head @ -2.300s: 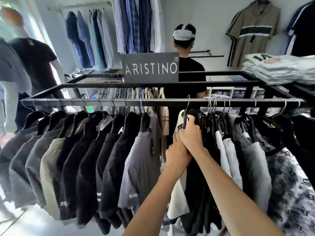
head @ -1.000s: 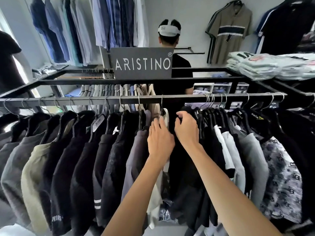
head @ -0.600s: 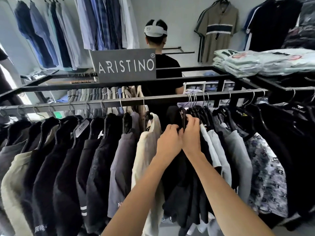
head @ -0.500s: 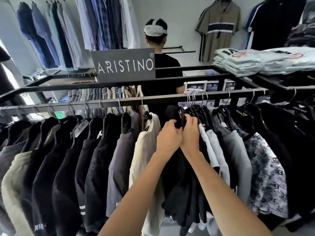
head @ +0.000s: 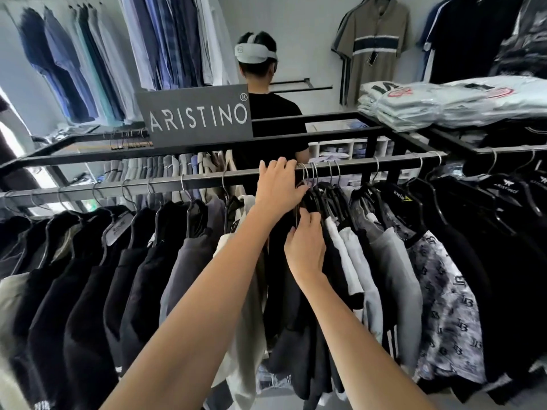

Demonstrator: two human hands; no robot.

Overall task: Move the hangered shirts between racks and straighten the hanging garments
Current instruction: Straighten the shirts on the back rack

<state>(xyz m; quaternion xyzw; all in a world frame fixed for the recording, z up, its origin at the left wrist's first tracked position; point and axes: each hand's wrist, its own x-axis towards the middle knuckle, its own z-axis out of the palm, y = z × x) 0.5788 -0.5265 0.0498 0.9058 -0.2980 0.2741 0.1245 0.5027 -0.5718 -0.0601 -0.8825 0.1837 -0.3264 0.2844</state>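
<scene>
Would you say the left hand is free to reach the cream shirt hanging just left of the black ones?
Probably yes. The left hand rests on the rail right above the cream shirt, nothing lies between them, and the right hand is busy with the black shirt beside it.

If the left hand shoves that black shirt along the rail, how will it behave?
Black shirt: probably floppy, since its cloth hangs in loose folds. Its hanger hook should slide easily on the smooth metal rail. It would likely swing and bunch against the white shirt beside it.
</scene>
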